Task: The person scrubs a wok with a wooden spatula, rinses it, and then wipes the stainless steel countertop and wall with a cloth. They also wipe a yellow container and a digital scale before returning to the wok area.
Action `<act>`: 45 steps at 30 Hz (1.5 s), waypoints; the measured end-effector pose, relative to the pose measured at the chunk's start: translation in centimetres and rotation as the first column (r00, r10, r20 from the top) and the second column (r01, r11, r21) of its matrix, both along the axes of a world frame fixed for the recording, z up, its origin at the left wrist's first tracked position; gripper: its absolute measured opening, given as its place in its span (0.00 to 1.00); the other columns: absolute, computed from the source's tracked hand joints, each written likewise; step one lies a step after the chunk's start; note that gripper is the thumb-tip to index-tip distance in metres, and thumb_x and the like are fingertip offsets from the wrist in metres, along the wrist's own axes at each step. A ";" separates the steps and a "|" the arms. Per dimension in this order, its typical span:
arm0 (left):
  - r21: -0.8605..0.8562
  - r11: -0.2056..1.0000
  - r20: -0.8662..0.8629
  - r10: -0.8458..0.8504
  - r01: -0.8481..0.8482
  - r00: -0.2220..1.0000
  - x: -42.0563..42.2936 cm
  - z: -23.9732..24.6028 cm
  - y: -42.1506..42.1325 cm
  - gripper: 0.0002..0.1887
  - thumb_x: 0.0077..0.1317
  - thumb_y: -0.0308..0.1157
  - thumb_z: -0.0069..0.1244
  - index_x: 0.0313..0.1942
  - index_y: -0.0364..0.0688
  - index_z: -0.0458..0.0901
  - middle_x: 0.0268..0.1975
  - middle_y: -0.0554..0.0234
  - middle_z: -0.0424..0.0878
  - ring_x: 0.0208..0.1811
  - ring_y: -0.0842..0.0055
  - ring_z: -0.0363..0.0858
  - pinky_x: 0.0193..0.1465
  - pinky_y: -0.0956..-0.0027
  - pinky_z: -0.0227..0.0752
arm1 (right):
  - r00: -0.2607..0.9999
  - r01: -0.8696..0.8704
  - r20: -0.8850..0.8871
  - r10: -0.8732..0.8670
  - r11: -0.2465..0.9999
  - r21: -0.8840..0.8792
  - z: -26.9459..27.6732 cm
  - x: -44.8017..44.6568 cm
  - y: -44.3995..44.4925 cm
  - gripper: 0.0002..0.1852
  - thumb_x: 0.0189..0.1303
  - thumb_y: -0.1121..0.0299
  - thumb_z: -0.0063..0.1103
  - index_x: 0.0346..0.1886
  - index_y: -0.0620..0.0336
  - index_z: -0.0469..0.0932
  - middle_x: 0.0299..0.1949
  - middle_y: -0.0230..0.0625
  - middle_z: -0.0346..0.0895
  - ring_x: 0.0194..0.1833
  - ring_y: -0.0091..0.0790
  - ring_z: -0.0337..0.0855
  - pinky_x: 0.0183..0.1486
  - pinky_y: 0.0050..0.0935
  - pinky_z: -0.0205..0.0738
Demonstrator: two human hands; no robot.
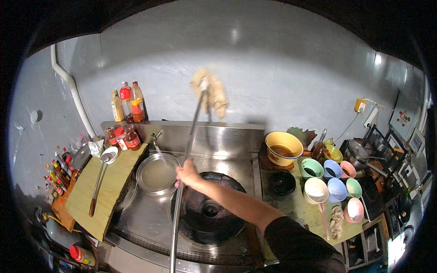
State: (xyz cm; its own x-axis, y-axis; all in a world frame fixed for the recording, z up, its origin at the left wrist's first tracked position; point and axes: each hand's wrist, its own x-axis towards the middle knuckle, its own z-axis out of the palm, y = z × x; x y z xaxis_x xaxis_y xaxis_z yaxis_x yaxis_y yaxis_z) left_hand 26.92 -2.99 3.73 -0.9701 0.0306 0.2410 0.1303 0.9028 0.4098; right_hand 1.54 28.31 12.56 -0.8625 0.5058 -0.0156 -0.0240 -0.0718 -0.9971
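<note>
My right hand [188, 173], reaching in from the lower right in a black sleeve, is closed around a long metal pole [179, 208]. The pole stands nearly upright in view, its lower end passing out at the bottom edge. A beige cloth [212, 90] hangs at its top in front of the grey wall; whether it touches the wall I cannot tell. Below the forearm lies a wok burner [210, 208] set in a steel stove top. Left of the hand is a metal basin [158, 174] of cloudy liquid under a faucet [156, 135]. My left hand is out of view.
On the left, a yellow-green board [89, 184] holds a ladle [97, 189], a white bowl and jars. Bottles [137, 104] stand on the back ledge. To the right are a yellow enamel basin [284, 149], several pastel bowls [315, 191], a crumpled cloth [337, 221] and a lidded pan [356, 150].
</note>
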 end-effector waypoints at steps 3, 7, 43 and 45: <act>0.026 1.000 0.078 0.013 -0.015 0.997 0.1 -1.7 0.8 0.20 0.60 0.50 0.42 0.30 0.40 0.76 0.16 0.48 0.74 0.17 0.53 0.73 0.19 0.56 0.66 | 0.995 -0.082 0.073 0.072 0.987 0.141 -4.8 -4.1 -0.5 0.18 0.53 0.77 0.46 0.42 0.75 0.51 0.21 0.48 0.68 0.14 0.40 0.74 0.08 0.36 0.71; 0.050 0.996 0.218 0.057 -0.070 0.974 0.6 -3.9 1.6 0.23 0.62 0.53 0.38 0.29 0.40 0.76 0.20 0.45 0.76 0.21 0.51 0.76 0.22 0.56 0.69 | 0.986 -0.155 0.042 0.159 0.984 -0.089 -6.7 -5.0 -2.1 0.16 0.53 0.77 0.48 0.41 0.75 0.56 0.23 0.48 0.72 0.14 0.36 0.76 0.10 0.33 0.73; 0.468 0.836 0.032 -0.339 0.286 0.940 5.3 -0.4 15.2 0.21 0.62 0.45 0.43 0.28 0.31 0.73 0.13 0.44 0.68 0.13 0.63 0.67 0.20 0.58 0.61 | 0.952 0.273 -0.252 -0.175 0.858 0.434 10.1 15.8 13.2 0.11 0.62 0.73 0.39 0.34 0.73 0.53 0.13 0.36 0.67 0.10 0.32 0.72 0.09 0.30 0.66; 0.492 0.817 0.238 -0.457 0.299 0.857 2.2 -1.7 16.6 0.20 0.63 0.44 0.41 0.30 0.31 0.73 0.16 0.46 0.72 0.14 0.69 0.67 0.19 0.61 0.62 | 0.943 0.316 -0.246 -0.222 0.826 0.467 11.3 15.2 14.4 0.12 0.62 0.72 0.39 0.34 0.74 0.53 0.13 0.36 0.68 0.11 0.32 0.72 0.08 0.29 0.65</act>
State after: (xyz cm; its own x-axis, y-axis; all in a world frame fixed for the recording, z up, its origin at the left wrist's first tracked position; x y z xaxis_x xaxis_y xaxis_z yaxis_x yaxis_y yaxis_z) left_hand 29.16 13.66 2.06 -0.9233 0.3839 -0.0143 0.2096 0.5347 0.8186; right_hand 16.75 42.70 23.86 -0.6554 0.6173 0.4352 -0.1448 0.4628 -0.8745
